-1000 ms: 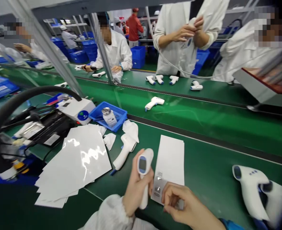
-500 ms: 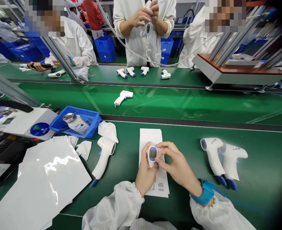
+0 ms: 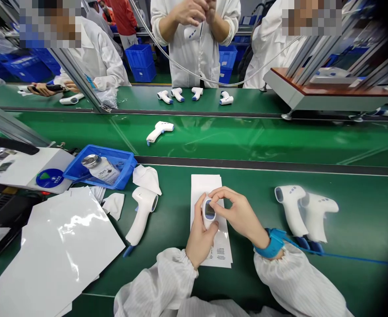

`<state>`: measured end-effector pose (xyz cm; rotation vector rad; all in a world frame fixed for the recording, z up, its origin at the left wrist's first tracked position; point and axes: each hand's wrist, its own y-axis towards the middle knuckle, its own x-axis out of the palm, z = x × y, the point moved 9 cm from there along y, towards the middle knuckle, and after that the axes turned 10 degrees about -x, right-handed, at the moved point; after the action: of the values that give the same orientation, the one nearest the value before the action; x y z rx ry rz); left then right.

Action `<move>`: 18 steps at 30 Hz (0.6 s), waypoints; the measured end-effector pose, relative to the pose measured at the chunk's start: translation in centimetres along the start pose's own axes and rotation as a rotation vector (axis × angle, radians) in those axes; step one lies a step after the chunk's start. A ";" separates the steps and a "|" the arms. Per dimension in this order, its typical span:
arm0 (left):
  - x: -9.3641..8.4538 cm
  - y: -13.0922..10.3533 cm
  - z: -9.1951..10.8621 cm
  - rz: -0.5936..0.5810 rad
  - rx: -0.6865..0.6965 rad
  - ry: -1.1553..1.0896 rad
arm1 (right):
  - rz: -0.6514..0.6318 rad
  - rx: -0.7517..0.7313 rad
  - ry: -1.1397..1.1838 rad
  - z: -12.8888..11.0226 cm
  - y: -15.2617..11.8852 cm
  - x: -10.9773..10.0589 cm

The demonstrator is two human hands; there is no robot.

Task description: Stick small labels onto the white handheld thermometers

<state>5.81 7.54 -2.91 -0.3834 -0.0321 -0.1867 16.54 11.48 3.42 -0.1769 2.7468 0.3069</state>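
Between my hands is a white thermometer with a small dark screen [image 3: 210, 210], above a stack of printed white papers [image 3: 223, 255]. My left hand [image 3: 200, 235] wraps round its body from the left. My right hand [image 3: 235, 211], with a blue strap on the wrist, pinches at the screen's upper edge; whether a thin film is between its fingertips is too small to tell. Another white thermometer [image 3: 141, 215] lies to the left, touching a crumpled white piece [image 3: 147, 178]. Two more thermometers, one of them here [image 3: 291, 209], lie side by side at the right.
Glossy white sheets [image 3: 68, 237] cover the left front. Behind them are a blue tray [image 3: 128, 176] with a metal-capped bottle and a white device [image 3: 25, 171]. One thermometer [image 3: 159, 131] lies on the green belt [image 3: 247, 141]. People in white coats stand across it.
My right hand has shifted slightly up and left, its fingers now at the screen's top. The thermometer on the belt has moved left. The view has shifted a little.
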 end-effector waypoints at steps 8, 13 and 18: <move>0.1 0.0 -0.2 -0.013 -0.023 -0.028 | -0.020 0.005 -0.009 0.1 0.4 0.1; 0.2 -0.1 -0.8 -0.039 -0.065 -0.056 | -0.013 0.012 -0.007 0.0 0.5 0.0; 0.1 0.0 -0.7 -0.031 -0.058 -0.059 | -0.001 0.005 0.007 0.0 0.5 0.1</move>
<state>5.95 7.24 -3.57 -0.4467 -0.0913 -0.2075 16.39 11.96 3.53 -0.1784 2.7543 0.2991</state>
